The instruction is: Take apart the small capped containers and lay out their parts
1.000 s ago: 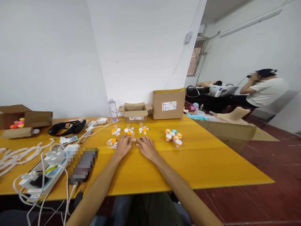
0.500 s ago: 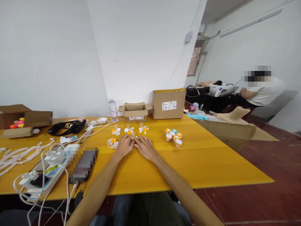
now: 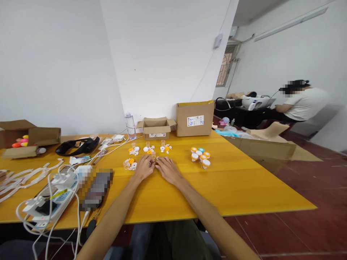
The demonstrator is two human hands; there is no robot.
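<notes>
My left hand (image 3: 144,167) rests on the table with its fingers bent and drawn together. Beside it, my right hand (image 3: 166,169) has its thumb and fingertips close in, near a small white part (image 3: 158,158). What either hand grips is too small to make out. A small clear cup (image 3: 153,154) stands just beyond the fingertips. Left of my left hand lie another clear cup (image 3: 126,164), an orange ring-like piece (image 3: 131,161) and a white disc (image 3: 133,165). Farther back are several similar groups, with white discs (image 3: 145,148), orange pieces (image 3: 167,148) and tiny white bits.
Several small capped cups (image 3: 206,164) cluster on the right. An open carton (image 3: 156,130), a closed box (image 3: 195,121) and a bottle (image 3: 130,126) stand behind. On the left are a power strip (image 3: 61,198) with cables, a phone (image 3: 97,189) and a black strap (image 3: 77,146).
Both hands stay almost in place, with only slight finger movement around the small parts. The seated person at the right has lowered and turned the head a little.
</notes>
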